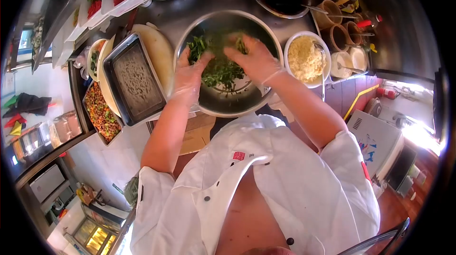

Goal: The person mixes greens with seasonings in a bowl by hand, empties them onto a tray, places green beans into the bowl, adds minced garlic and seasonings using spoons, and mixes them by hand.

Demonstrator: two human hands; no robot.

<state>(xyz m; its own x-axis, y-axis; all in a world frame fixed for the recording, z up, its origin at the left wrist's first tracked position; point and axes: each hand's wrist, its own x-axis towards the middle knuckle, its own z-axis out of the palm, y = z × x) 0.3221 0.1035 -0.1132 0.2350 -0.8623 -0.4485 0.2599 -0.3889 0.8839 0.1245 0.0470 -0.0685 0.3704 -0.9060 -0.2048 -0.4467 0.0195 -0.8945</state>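
- The step in hand looks like tossing or loosening finely cut dark-green leaves (223, 80), which lie inside a wide, round stainless-steel bowl (213, 103), heaped around its middle.
- The left hand (191, 69), in a thin clear plastic glove, is curled over the bowl's left side; its fingers and thumb close around a raised clump of leaves.
- The right hand (256, 60), gloved alike, reaches in from the right; its fingers are bent, with a smaller tuft between them and the thumb. Blur hides how firmly either grips.
- A further lift would call for both hands dipping low under the heap, fingers spread, then rising gently so that loose bits fall inside the rim.
- Right edge: a round white bowl of pale-yellow crumbly food (288, 76) stands just beside the steel one, a spoon in it; the right wrist has little sideways room there.
- Left edge: a dark rectangular metal tray (135, 76) rests on a round pale board (161, 57), its near corner close to the left forearm.
- Ahead, a strip of grey steel bench (194, 5) shows past the far rim; the freest room seems to be straight up.
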